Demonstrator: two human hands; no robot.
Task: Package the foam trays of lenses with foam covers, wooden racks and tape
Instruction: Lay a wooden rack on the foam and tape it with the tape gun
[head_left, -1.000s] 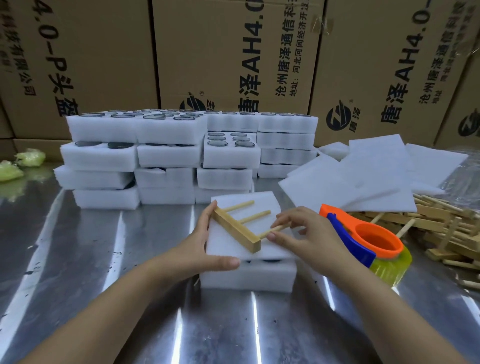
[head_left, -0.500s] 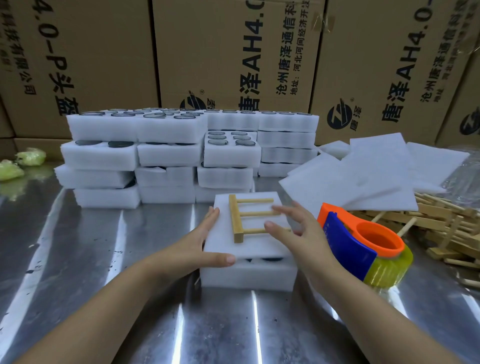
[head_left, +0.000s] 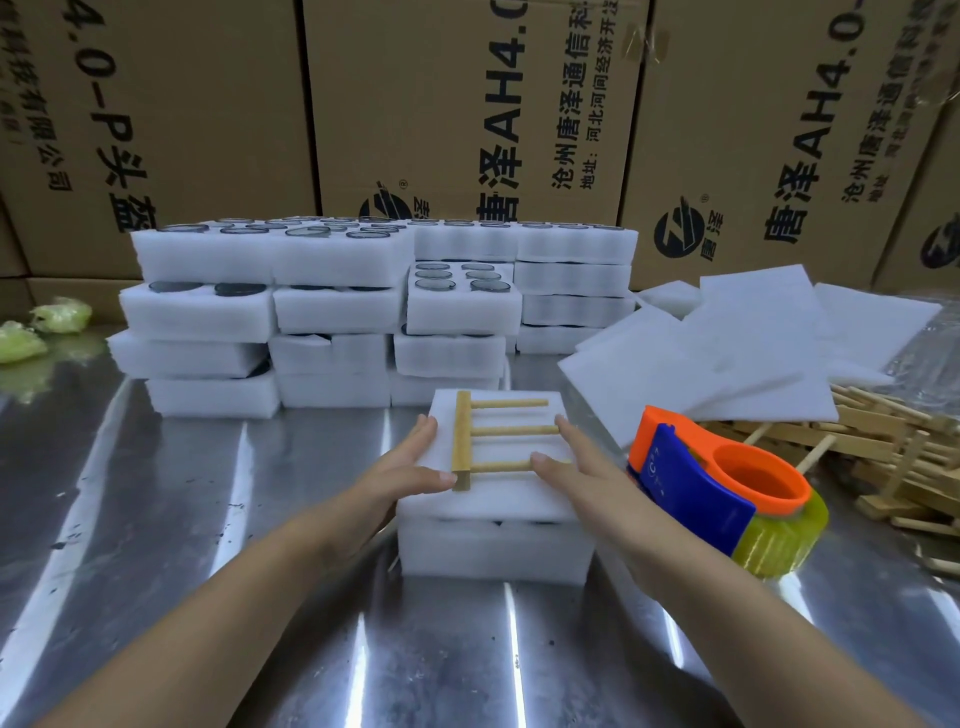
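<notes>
The wooden rack (head_left: 491, 441) lies flat on a white foam cover (head_left: 498, 499), which sits on a foam tray (head_left: 493, 551) on the steel counter (head_left: 208, 519), a little to the 6 o'clock side of the view's middle. The rack's spine runs from 12 to 6 o'clock along its 9 o'clock side, and three rungs point toward 3 o'clock.

The left hand (head_left: 405, 467) rests on the cover's 9 o'clock edge, fingers straight and apart from the thumb, holding nothing. Its thumb tip touches the spine's near end, so the rack lies just to the hand's 3 o'clock. The right hand (head_left: 576, 467) lies flat on the cover's 3 o'clock side with fingers stretched out and loosely spread, gripping nothing. Its fingertips (head_left: 540, 460) meet the free ends of the middle and near rungs, and the rack lies to its 9 o'clock, between the two hands.

At 3 o'clock from the tray, just beside the right forearm, stands an orange and blue tape dispenser (head_left: 717, 483) with a yellowish roll; whether arm and dispenser touch I cannot tell.

At 12 o'clock rise stacks of foam trays (head_left: 332, 312) with dark round lenses (head_left: 457, 278) set in their pockets. Toward 2 o'clock lie loose foam covers (head_left: 727, 364), partly over a heap of wooden racks (head_left: 909, 457) at 3 o'clock. Printed cardboard boxes (head_left: 467, 104) wall the back, and green bags (head_left: 57, 317) sit at 9 o'clock.
</notes>
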